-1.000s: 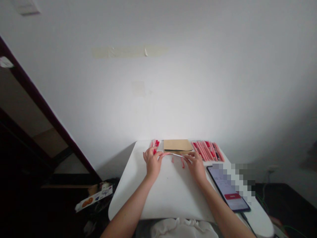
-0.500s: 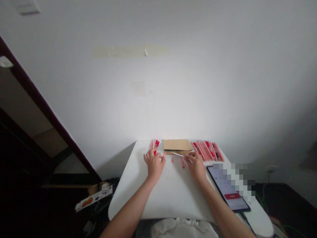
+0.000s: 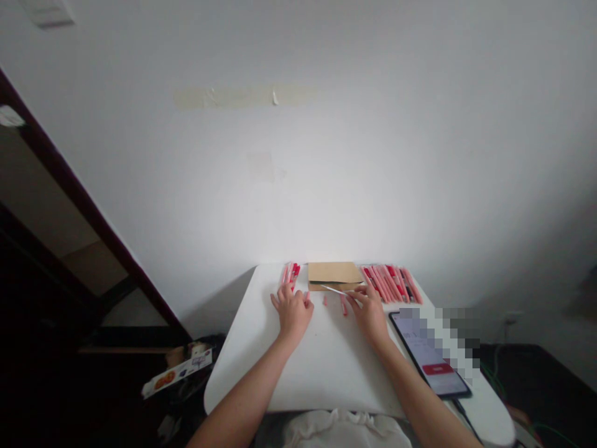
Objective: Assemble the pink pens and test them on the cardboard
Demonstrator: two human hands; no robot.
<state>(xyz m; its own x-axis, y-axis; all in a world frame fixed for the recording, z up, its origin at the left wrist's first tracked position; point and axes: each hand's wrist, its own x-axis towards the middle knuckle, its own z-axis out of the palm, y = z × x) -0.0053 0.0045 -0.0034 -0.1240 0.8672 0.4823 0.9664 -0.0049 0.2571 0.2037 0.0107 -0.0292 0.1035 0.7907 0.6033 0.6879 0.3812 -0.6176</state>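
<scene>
My left hand (image 3: 293,312) rests on the white table (image 3: 321,367) with fingers loosely curled, just below a small bunch of red pens (image 3: 290,274) at the far left. My right hand (image 3: 370,312) pinches a thin white refill (image 3: 334,290) that points left toward a brown cardboard box (image 3: 333,274). Two small red pen parts (image 3: 344,305) lie on the table between the hands. A row of several pink and red pen barrels (image 3: 392,283) lies to the right of the box.
A phone (image 3: 429,361) with a lit screen lies at the table's right side near my right forearm. A printed carton (image 3: 177,371) sits on the dark floor to the left. A white wall stands right behind the table.
The pink barrel that the left hand held against the refill is gone from it; the left hand has drawn back and down a little. The right hand keeps the refill in place.
</scene>
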